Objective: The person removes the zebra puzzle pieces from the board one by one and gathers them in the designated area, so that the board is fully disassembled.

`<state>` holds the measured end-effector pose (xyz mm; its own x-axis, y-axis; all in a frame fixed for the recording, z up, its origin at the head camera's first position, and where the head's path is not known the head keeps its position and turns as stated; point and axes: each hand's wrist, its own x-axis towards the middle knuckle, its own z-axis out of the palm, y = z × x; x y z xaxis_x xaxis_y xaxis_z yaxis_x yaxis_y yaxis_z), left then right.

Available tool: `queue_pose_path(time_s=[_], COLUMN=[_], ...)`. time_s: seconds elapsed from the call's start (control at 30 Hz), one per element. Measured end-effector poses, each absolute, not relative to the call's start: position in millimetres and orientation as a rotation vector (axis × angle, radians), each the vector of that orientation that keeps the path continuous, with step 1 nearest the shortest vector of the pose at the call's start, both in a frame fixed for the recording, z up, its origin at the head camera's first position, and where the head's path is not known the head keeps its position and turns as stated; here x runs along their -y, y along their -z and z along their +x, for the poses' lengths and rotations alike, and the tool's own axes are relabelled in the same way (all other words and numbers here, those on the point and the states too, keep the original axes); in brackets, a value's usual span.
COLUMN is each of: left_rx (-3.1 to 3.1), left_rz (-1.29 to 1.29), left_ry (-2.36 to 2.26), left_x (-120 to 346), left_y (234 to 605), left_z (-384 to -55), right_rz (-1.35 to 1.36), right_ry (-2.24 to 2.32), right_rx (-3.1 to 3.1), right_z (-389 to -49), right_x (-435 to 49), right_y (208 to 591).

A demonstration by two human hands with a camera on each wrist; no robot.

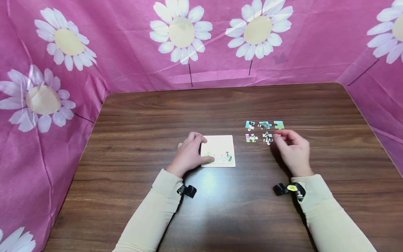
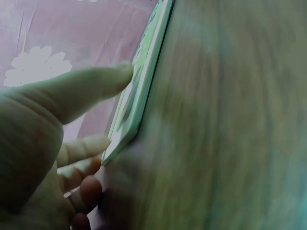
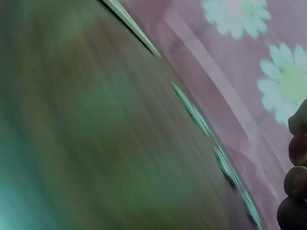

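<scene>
A pale puzzle board (image 1: 218, 143) lies on the table, with printed art along its near part. My left hand (image 1: 188, 154) holds its left side. The thumb (image 2: 103, 81) rests on the printed face, and the other fingers are at the edge. To the right, my right hand (image 1: 294, 150) pinches a small puzzle piece (image 1: 277, 135), mostly hidden by thumb and forefinger. Close by lie loose puzzle pieces: a blue one (image 1: 250, 125), a green-blue one (image 1: 265, 125), a green one (image 1: 278, 124), a pink-green one (image 1: 251, 138) and a black-and-white one (image 1: 267, 137).
The brown wooden table (image 1: 157, 115) has a rounded back edge against a pink cloth (image 1: 217, 70) printed with daisies. Black straps with small devices sit at both wrists, over pale sleeves (image 1: 151, 210).
</scene>
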<state>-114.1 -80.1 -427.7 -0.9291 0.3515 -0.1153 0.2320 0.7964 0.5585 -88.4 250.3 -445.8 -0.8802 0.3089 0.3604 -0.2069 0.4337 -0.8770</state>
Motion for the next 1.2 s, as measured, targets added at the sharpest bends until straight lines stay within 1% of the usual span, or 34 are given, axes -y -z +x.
queue_pose_path(time_s=[0.23, 0.63, 0.93, 1.2], left_rx=[-2.727, -2.742, -2.781, -2.8], left_rz=[0.546, 0.554, 0.533, 0.531], left_ry=[-0.857, -0.775, -0.748, -0.757], left_x=[87, 83, 79, 79], left_y=[430, 429, 428, 427], left_z=[-115, -112, -108, -107], right_rz=[0.289, 0.649, 0.8, 0.878], right_ry=[-1.451, -1.33, -1.264, -1.001], right_rx=[2.257, 2.391, 2.642, 2.924], right_z=[-85, -87, -89, -94], right_x=[-204, -153, -125, -112], right_y=[449, 446, 438, 429])
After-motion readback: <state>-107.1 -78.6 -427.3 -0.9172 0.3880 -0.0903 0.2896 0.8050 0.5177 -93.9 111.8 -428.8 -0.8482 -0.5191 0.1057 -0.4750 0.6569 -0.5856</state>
